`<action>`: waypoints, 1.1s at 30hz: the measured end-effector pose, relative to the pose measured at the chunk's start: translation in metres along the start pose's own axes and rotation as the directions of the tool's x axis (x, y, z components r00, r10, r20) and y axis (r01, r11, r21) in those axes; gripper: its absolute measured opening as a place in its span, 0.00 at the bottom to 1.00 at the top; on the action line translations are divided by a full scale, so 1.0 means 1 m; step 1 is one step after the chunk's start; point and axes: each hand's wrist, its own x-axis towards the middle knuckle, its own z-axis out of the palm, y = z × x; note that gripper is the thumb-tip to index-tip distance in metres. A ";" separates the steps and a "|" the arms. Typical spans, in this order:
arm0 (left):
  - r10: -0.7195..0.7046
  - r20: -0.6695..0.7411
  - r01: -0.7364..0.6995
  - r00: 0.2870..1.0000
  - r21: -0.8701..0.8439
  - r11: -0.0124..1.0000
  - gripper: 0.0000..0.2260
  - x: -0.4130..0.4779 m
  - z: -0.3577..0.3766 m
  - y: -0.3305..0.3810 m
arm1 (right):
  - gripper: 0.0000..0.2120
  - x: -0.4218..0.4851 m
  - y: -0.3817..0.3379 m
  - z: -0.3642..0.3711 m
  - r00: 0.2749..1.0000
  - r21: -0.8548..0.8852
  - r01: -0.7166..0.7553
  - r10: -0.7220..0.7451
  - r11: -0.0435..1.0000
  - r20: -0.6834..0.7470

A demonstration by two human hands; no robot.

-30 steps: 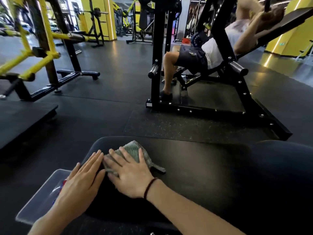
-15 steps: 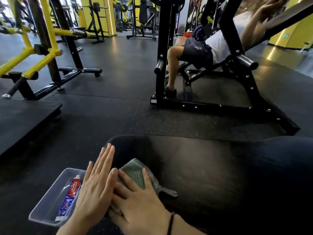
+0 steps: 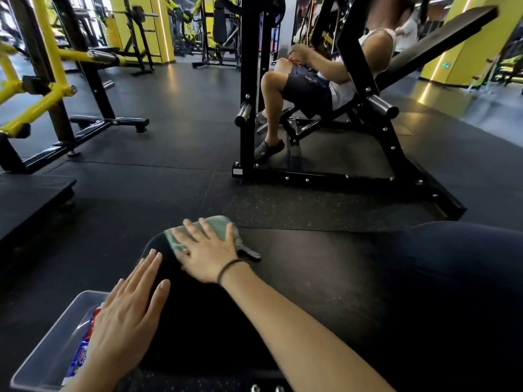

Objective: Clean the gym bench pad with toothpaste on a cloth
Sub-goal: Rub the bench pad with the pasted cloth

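Black rubber gym floor (image 3: 169, 171) surrounds the dark bench pad (image 3: 305, 275).

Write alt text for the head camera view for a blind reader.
A person's right hand presses a green cloth flat on the far end of a black gym bench pad, while the left hand rests flat on it, nearer. A clear tray holding a toothpaste tube sits at lower left; behind, someone sits on a black weight machine.

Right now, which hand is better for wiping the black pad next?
The right hand. It presses flat on the green cloth at the far end of the pad, while the left hand lies bare on the pad with no cloth under it.
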 end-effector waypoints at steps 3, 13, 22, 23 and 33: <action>0.010 0.036 -0.013 0.999 0.080 0.997 0.39 0.000 0.003 -0.006 | 0.24 -0.084 0.031 0.008 0.995 -0.035 0.010 -0.013 0.999 -0.104; 0.006 0.039 -0.009 0.999 0.074 0.997 0.36 -0.001 0.003 -0.001 | 0.22 -0.171 0.068 0.008 0.979 -0.113 -0.067 0.043 0.991 -0.200; 0.085 0.110 -0.093 0.990 0.072 0.993 0.22 0.006 0.010 0.057 | 0.24 -0.052 0.127 -0.025 0.953 0.030 -0.302 0.301 0.953 0.035; 0.128 0.143 -0.135 0.981 0.043 0.990 0.22 0.008 0.017 0.073 | 0.24 -0.065 0.124 -0.024 0.960 0.028 -0.281 0.281 0.959 0.005; 0.369 0.341 -0.363 0.865 -0.083 0.928 0.23 0.006 0.082 0.181 | 0.25 -0.298 0.132 -0.009 0.957 -0.061 -0.282 0.276 0.958 -0.092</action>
